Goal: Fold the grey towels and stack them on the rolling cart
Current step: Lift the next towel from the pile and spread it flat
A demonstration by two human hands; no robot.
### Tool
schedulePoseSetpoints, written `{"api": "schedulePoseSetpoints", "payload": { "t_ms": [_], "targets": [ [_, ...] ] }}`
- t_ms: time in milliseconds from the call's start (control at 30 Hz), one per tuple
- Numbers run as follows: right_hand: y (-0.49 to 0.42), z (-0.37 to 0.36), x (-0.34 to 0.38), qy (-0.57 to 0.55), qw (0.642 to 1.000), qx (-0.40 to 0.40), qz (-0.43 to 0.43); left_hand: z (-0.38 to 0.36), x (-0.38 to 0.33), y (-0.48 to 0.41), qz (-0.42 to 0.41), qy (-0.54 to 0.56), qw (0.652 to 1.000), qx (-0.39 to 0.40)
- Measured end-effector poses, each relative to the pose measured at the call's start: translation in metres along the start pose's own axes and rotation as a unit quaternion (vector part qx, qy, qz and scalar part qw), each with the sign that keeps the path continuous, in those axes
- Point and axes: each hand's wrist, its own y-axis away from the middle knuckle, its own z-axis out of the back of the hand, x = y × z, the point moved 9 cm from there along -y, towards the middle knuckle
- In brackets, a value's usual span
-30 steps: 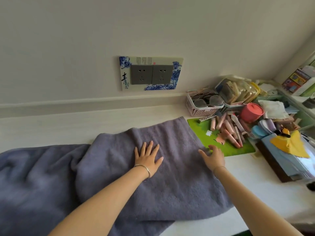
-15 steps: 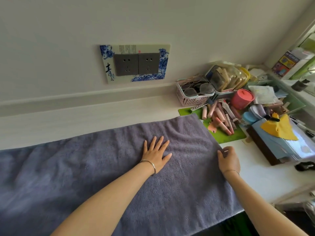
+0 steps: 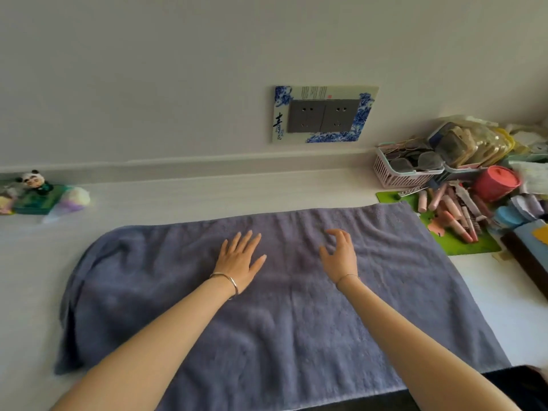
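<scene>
White counter (image 3: pixel 207 197) against a pale wall, with a double socket plate (image 3: pixel 323 114) above it. A panda figure (image 3: pixel 34 180) stands at the far left. At the right lie a pink basket (image 3: pixel 406 173), a red tub (image 3: pixel 495 183) and a green mat (image 3: pixel 462 247) strewn with small tubes.

The grey towel (image 3: pixel 267 307) lies lengthwise across the counter, its near edge hanging over the front and its left end rounded and slightly rumpled. A second ago it was humped in a loose fold; it is now spread nearly flat.

The left hand (image 3: pixel 240 259) rests palm down on the middle of the towel, fingers straight and spread. The right hand (image 3: pixel 339 253), which half a second ago pinched the towel's right edge, has come inward and sits just above or on the cloth beside the left. Its fingers are loosely curled and hold nothing.

Judged stage: smoothing is almost done and the first fold not yet begun. The left end probably needs flattening. No cart is in view.
</scene>
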Motion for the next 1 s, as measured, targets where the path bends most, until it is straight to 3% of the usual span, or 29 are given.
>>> {"api": "schedulePoseSetpoints", "payload": {
  "t_ms": [133,267,433,533,667,767,900,1000],
  "targets": [
    [0.037,-0.076,0.063,-0.016,0.998,0.06,0.03,0.032,0.101,0.045,0.057,0.011,0.995,-0.081],
    [0.081,-0.156,0.125,-0.109,0.982,0.152,0.003,0.044,0.209,0.087,0.152,-0.001,0.983,-0.1],
    [0.124,-0.237,0.196,-0.155,0.957,0.24,0.04,0.058,0.299,0.136,0.24,0.11,0.941,-0.211],
    [0.142,-0.271,0.23,-0.159,0.95,0.259,0.07,0.048,0.332,0.157,0.29,0.144,0.928,-0.182],
    [0.151,-0.296,0.258,-0.14,0.939,0.3,0.095,0.026,0.332,0.167,0.262,0.291,0.913,-0.115],
    [0.162,-0.31,0.282,-0.064,0.916,0.362,0.163,0.019,0.329,0.171,0.22,0.345,0.908,-0.083],
    [0.177,-0.318,0.291,0.073,0.889,0.412,0.185,0.018,0.329,0.184,0.226,0.512,0.826,-0.06],
    [0.203,-0.334,0.273,0.171,0.848,0.482,0.136,0.014,0.334,0.194,0.225,0.537,0.81,-0.07]
  ]
}}
